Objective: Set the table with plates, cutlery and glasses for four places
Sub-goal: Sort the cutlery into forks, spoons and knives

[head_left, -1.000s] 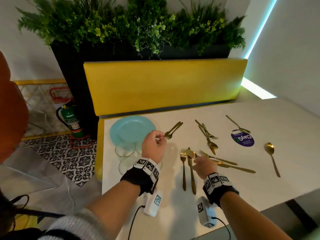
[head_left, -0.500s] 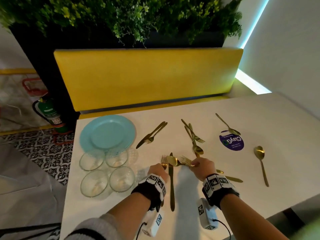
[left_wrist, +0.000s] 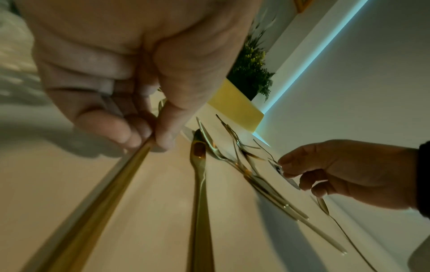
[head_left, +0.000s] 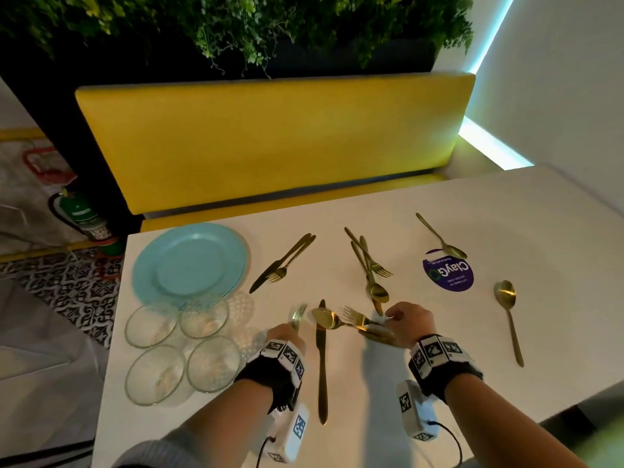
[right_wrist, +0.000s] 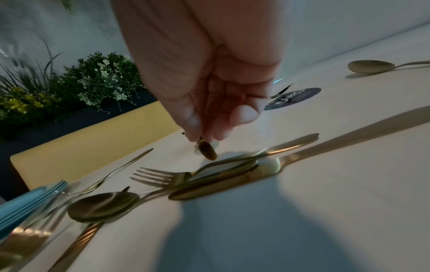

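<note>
Left hand (head_left: 283, 336) grips a fork (head_left: 297, 315) at lower centre; right hand (head_left: 407, 320) pinches a knife tip (right_wrist: 207, 150) above the worktop (head_left: 557, 238).

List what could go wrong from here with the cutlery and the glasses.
The left hand pinches a fork right beside four glasses; a swing left could knock one. The right hand has only a fingertip grip on a handle end over crossed cutlery, which could slip or drag.
</note>
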Demonstrator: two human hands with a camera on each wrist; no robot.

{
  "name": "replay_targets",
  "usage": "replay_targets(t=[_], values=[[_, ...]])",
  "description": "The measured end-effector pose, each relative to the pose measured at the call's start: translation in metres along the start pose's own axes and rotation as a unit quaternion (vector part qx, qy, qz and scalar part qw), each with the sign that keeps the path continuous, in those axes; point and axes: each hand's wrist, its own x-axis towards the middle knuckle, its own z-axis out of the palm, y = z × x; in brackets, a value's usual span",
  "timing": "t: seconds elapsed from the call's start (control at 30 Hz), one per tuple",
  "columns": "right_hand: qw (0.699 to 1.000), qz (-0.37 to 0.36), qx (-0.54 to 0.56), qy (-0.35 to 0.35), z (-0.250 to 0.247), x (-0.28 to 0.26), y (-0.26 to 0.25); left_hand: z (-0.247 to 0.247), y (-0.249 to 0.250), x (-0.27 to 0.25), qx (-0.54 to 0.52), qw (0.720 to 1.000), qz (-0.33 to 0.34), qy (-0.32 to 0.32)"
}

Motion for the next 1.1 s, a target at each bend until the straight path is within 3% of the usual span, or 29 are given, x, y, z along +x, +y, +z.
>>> replay_targets(t=[0.13,0.23,0.33,0.47,0.93,1.1], values=[[0.999,-0.026,-0.034,-0.004,-0.003,-0.001,-0.007,-0.013,0.000,0.005,-0.054,0.998,-0.042,-0.005],[0.994,-0.065,-0.088,-0.032,0.000,-0.002,-0.018,-0.022,0.005,0.016,-0.115,0.993,-0.038,0.008],[0.980,-0.106,-0.155,-0.067,0.010,-0.003,-0.033,-0.020,0.010,0.030,-0.213,0.977,-0.015,0.008],[0.972,-0.103,-0.201,-0.058,0.024,-0.006,-0.050,-0.030,0.016,0.017,-0.327,0.945,0.002,0.005],[0.945,-0.155,-0.283,-0.058,0.032,-0.002,-0.058,-0.035,0.012,0.013,-0.400,0.916,-0.008,-0.008],[0.959,-0.150,-0.227,-0.081,0.012,-0.004,-0.070,-0.044,0.017,0.012,-0.449,0.894,-0.005,0.000]])
